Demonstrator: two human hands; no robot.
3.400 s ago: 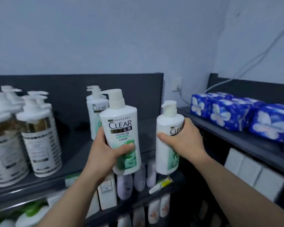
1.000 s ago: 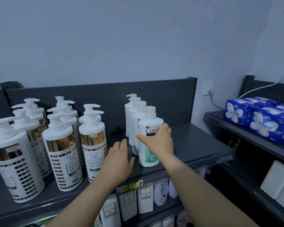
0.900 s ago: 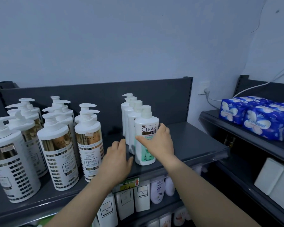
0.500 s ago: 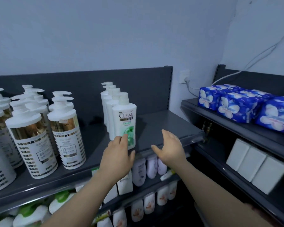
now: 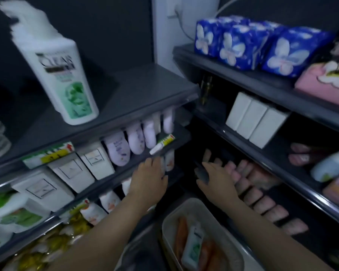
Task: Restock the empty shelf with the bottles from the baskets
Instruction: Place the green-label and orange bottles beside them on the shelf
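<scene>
Spanning the upper left, a dark shelf [image 5: 137, 90] carries one white bottle [image 5: 67, 75] near its front edge, with bare space beside it. At lower centre a basket [image 5: 184, 208] holds more bottles [image 5: 192, 245]. The left hand [image 5: 148, 180] and right hand [image 5: 216, 178] hover above it, fingers loose, empty; a hurried reach might knock nearby tubes [image 5: 135, 141] down.

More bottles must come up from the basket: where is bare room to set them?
Free: the top shelf to the right of the CLEAR bottle, from the back panel to the front lip and its right end. Crowded: the shelf below, packed with lilac tubes and white boxes.
</scene>
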